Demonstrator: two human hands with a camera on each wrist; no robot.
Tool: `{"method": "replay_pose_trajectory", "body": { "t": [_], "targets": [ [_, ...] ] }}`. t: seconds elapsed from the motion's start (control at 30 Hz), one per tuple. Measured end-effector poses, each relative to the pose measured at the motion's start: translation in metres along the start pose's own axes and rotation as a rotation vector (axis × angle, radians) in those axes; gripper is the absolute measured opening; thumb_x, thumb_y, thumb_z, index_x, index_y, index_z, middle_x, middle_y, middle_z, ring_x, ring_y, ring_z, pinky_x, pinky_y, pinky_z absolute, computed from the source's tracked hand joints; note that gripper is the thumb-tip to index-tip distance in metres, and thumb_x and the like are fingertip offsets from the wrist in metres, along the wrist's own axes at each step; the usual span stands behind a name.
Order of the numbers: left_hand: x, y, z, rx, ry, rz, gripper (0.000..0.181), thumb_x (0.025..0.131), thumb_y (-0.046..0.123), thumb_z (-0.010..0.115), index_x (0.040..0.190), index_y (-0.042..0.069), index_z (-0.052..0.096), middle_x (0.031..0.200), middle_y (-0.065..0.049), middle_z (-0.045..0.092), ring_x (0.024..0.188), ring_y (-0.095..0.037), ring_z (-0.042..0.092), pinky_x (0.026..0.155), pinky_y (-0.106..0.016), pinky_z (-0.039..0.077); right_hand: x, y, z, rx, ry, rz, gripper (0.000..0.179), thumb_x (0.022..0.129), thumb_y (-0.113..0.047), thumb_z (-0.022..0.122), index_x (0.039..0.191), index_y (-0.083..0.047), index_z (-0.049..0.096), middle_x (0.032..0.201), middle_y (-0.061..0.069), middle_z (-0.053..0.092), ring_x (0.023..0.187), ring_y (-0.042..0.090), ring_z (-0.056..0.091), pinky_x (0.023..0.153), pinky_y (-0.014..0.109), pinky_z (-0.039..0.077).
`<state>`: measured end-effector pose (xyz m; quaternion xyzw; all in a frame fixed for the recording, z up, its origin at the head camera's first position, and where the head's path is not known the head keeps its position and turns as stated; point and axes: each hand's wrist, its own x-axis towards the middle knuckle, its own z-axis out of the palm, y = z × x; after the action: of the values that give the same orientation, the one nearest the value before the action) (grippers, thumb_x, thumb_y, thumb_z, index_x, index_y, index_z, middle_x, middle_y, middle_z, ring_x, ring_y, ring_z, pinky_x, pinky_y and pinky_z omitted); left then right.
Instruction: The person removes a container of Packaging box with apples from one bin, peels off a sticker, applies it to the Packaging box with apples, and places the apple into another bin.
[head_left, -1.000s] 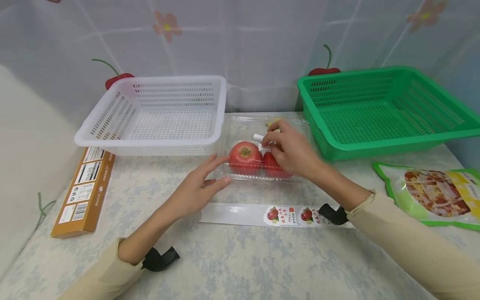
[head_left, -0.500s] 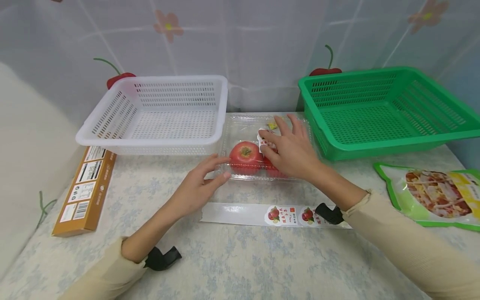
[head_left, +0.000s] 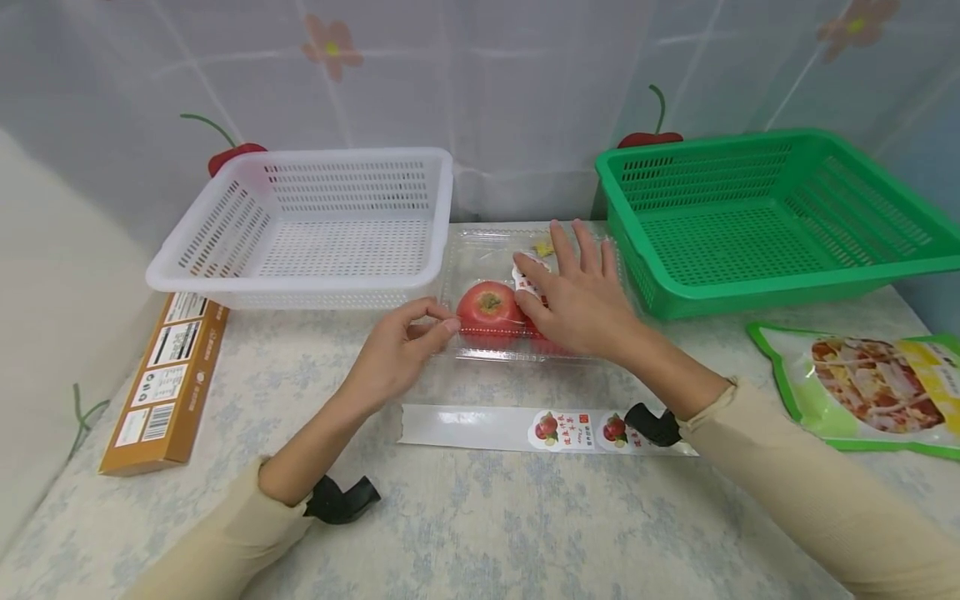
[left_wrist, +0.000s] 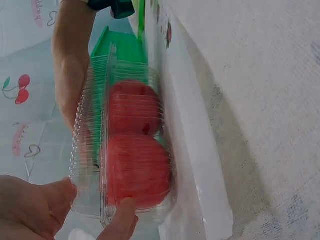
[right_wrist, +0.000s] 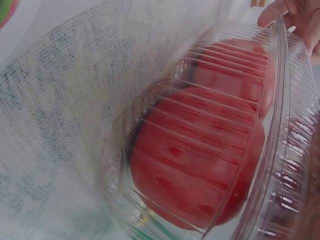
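Observation:
A clear plastic clamshell box point(head_left: 480, 258) stands closed between the two baskets, with red apples point(left_wrist: 135, 172) inside, one partly under the right hand. My left hand point(head_left: 393, 350) pinches its front left corner between thumb and fingers. Spread over the lid, my right hand point(head_left: 588, 308) presses an apple label point(head_left: 525, 277), covering part of it; the fingers are extended towards the far edge. From the right wrist view, the ribbed side of the box and two red apples point(right_wrist: 195, 155) show close up. In front of the box lies a backing strip point(head_left: 465, 425) with apple labels.
Behind stand a white basket point(head_left: 315, 287) on the left and a green basket point(head_left: 720, 292) on the right, close to the box. An orange carton point(head_left: 168, 383) lies at the left. At the right is a green-edged food bag point(head_left: 870, 383).
My right hand has let go of a white rolled piece and flattened over the label on the lid. My left fingers have drawn in from extended to pinching the box's corner.

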<state>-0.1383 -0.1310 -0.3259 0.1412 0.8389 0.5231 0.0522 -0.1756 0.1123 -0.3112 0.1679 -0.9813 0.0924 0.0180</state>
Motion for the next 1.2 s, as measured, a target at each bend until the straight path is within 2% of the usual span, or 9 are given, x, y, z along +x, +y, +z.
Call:
{"method": "replay_pose_trajectory", "body": {
  "t": [0.1, 0.17, 0.33, 0.6, 0.7, 0.8, 0.97, 1.1, 1.2],
  "targets": [
    [0.001, 0.002, -0.002, -0.084, -0.022, -0.063, 0.032, 0.098, 0.017, 0.065, 0.129, 0.01, 0.063, 0.121, -0.011, 0.065, 0.096, -0.031, 0.067, 0.084, -0.045, 0.053, 0.001, -0.002, 0.0, -0.014, 0.0, 0.021, 0.062, 0.1, -0.05, 0.042, 0.154, -0.022, 0.037, 0.162, 0.021, 0.004, 0.147, 0.04, -0.012, 0.112, 0.066, -0.006],
    [0.002, 0.001, -0.003, -0.127, -0.04, -0.102, 0.041, 0.098, 0.017, 0.064, 0.138, 0.012, 0.057, 0.127, -0.013, 0.063, 0.099, -0.032, 0.067, 0.089, -0.045, 0.052, 0.001, -0.002, 0.0, -0.019, 0.032, 0.033, 0.062, 0.099, -0.05, 0.045, 0.153, -0.021, 0.04, 0.162, 0.021, 0.008, 0.147, 0.04, -0.01, 0.112, 0.067, -0.005],
    [0.005, 0.001, -0.007, -0.212, -0.076, -0.173, 0.048, 0.098, 0.016, 0.063, 0.145, 0.012, 0.051, 0.142, -0.012, 0.052, 0.108, -0.033, 0.065, 0.097, -0.044, 0.049, -0.001, -0.001, -0.001, -0.006, 0.137, 0.047, 0.055, 0.096, -0.046, 0.054, 0.144, -0.018, 0.054, 0.16, 0.021, 0.021, 0.147, 0.04, -0.001, 0.111, 0.07, 0.001],
    [0.006, 0.0, -0.009, -0.273, -0.104, -0.187, 0.049, 0.098, 0.014, 0.063, 0.146, 0.012, 0.05, 0.152, -0.007, 0.041, 0.112, -0.033, 0.063, 0.096, -0.039, 0.05, -0.007, 0.009, -0.006, 0.028, 0.245, -0.012, 0.038, 0.094, -0.03, 0.057, 0.123, -0.009, 0.071, 0.144, 0.023, 0.048, 0.136, 0.045, 0.032, 0.107, 0.069, 0.023],
    [0.006, 0.0, -0.01, -0.27, -0.11, -0.187, 0.05, 0.098, 0.015, 0.063, 0.146, 0.013, 0.05, 0.152, -0.007, 0.04, 0.112, -0.032, 0.063, 0.096, -0.038, 0.051, -0.008, 0.013, -0.006, 0.047, 0.257, -0.036, 0.035, 0.093, -0.03, 0.062, 0.116, -0.006, 0.074, 0.136, 0.022, 0.056, 0.13, 0.044, 0.043, 0.106, 0.068, 0.027],
    [0.006, -0.001, -0.011, -0.277, -0.113, -0.188, 0.051, 0.098, 0.015, 0.063, 0.147, 0.012, 0.049, 0.153, -0.008, 0.039, 0.113, -0.032, 0.063, 0.095, -0.038, 0.051, -0.008, 0.017, -0.006, 0.117, 0.273, -0.037, 0.033, 0.091, -0.029, 0.067, 0.111, -0.003, 0.076, 0.129, 0.02, 0.061, 0.126, 0.041, 0.051, 0.107, 0.066, 0.029],
    [0.005, -0.001, -0.012, -0.312, -0.114, -0.185, 0.053, 0.098, 0.014, 0.064, 0.148, 0.011, 0.048, 0.152, -0.01, 0.04, 0.114, -0.033, 0.062, 0.095, -0.036, 0.051, -0.01, 0.024, -0.002, 0.206, 0.314, -0.084, 0.036, 0.09, -0.023, 0.071, 0.12, -0.003, 0.071, 0.129, 0.021, 0.061, 0.125, 0.039, 0.051, 0.109, 0.06, 0.03],
    [0.004, -0.001, -0.011, -0.31, -0.116, -0.189, 0.053, 0.097, 0.014, 0.064, 0.148, 0.012, 0.048, 0.152, -0.01, 0.04, 0.113, -0.033, 0.063, 0.095, -0.037, 0.051, -0.011, 0.026, 0.0, 0.153, 0.281, -0.134, 0.039, 0.093, -0.028, 0.066, 0.128, -0.009, 0.068, 0.138, 0.023, 0.053, 0.132, 0.041, 0.042, 0.109, 0.062, 0.026],
    [0.004, -0.001, -0.011, -0.306, -0.114, -0.192, 0.053, 0.098, 0.013, 0.064, 0.148, 0.011, 0.047, 0.152, -0.011, 0.04, 0.114, -0.034, 0.062, 0.094, -0.037, 0.051, -0.011, 0.026, 0.0, 0.131, 0.257, -0.157, 0.034, 0.093, -0.032, 0.065, 0.12, -0.012, 0.073, 0.142, 0.021, 0.051, 0.134, 0.04, 0.038, 0.109, 0.068, 0.02]
  ]
}}
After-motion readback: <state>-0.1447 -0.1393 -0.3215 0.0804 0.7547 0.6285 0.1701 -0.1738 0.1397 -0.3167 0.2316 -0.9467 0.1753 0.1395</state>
